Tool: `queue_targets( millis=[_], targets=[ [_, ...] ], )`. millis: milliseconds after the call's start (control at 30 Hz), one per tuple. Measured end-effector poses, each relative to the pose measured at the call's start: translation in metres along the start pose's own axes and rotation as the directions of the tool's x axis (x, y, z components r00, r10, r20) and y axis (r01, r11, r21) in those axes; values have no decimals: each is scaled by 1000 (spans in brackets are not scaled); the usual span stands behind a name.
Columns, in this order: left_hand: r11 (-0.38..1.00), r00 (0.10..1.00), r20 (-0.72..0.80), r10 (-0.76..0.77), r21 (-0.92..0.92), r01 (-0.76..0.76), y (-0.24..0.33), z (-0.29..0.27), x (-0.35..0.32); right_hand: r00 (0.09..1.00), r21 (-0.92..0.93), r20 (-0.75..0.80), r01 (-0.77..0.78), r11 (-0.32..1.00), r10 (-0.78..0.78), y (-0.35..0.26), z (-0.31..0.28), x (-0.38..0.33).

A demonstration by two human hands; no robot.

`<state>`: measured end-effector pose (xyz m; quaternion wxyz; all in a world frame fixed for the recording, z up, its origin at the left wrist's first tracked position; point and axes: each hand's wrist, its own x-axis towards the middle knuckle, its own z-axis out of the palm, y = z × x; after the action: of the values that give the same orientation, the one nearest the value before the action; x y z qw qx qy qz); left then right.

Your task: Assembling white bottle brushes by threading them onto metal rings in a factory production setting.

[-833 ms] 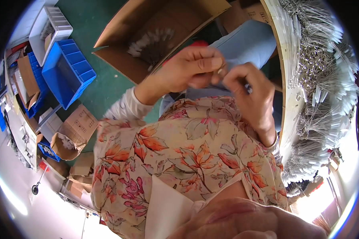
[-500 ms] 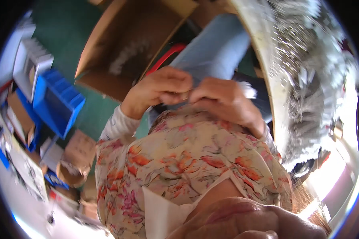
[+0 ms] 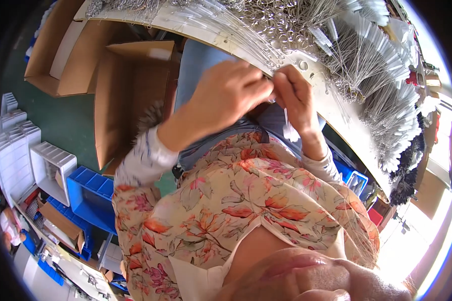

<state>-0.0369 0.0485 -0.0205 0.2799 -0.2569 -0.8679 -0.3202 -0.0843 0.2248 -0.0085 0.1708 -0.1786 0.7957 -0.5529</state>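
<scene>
Workroom with green floor (image 3: 68,111); long pale surface (image 3: 359,131) curving across the upper right.

Main item: small brush (image 3: 290,132), one, hanging at the right hand (image 3: 297,100), above the person's lap. Right grip: thumb and fingers pinched together, apparently on the brush's stem. Grip of the left hand (image 3: 231,93): fingers bent, tips touching or nearly touching those of the right; blur and overlap hide whether anything is held, so cannot tell.

Handling, by judgement: best pinched by the stem, right hand steady, left hand making small fingertip moves, tuft hanging clear of the palm to avoid crushing.

Appearance: white tuft, pointing down, below a thin pale stem; finer detail too small to tell.

Surroundings: metal rings (image 3: 286,32), loose, on the surface near the hands; wire-stemmed brushes (image 3: 359,45), pale-tipped, heaped beyond. Brown carton (image 3: 118,95), left of the lap. White bin (image 3: 58,150) and blue bin (image 3: 90,198), farther left.
</scene>
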Motion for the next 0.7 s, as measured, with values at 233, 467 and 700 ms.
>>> queue_targets(
  millis=[233,467,700],
  targets=[
    [971,970,-79,229,-49,-233,-90,46,37,993,431,-19,112,895,-115,3,-7,-41],
    [975,948,-292,126,-141,-173,-69,18,19,972,855,-13,133,502,-236,-9,-1,-32],
    [-88,705,446,-551,-872,482,32,-39,-98,614,489,349,525,697,-708,-49,61,-8]
  ],
)
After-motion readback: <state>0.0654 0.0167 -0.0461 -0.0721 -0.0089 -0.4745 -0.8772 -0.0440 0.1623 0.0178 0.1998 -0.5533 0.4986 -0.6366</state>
